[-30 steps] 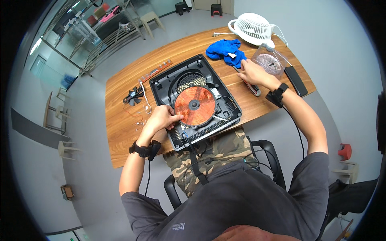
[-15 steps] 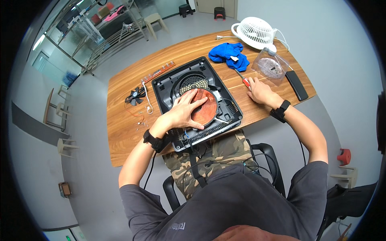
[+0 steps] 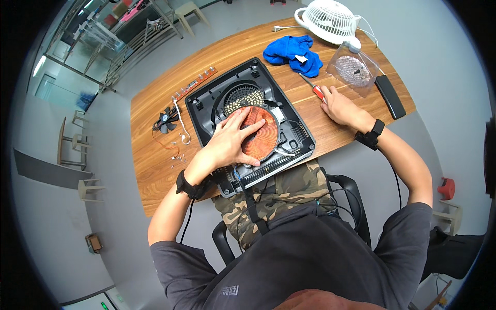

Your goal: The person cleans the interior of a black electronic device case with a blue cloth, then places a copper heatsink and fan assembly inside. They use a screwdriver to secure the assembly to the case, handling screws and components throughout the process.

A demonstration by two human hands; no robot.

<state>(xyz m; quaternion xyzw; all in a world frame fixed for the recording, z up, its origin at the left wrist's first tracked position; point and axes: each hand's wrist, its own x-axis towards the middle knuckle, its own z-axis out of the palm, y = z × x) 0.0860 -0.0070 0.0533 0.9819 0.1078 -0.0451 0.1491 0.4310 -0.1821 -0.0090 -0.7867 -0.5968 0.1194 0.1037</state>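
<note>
My left hand lies with spread fingers on a round copper coil. The coil sits in the black open housing of an induction cooker, which rests at the table's near edge. Under the coil's far side a vented round fan opening shows, and thin wires run out at its near side. To the right of the housing, my right hand has its fingers closed at the red handle of a screwdriver. The screwdriver's shaft points away toward a blue cloth; its handle end is partly hidden by the fingers.
On the wooden table, a black fan, a circuit board strip and small screws lie left of the housing. At the right are a white fan, a clear plastic container and a black slab.
The whole view has shifted a little, with the table's far side higher in the picture. Both hands keep their places, the left on the coil and the right at the screwdriver.
</note>
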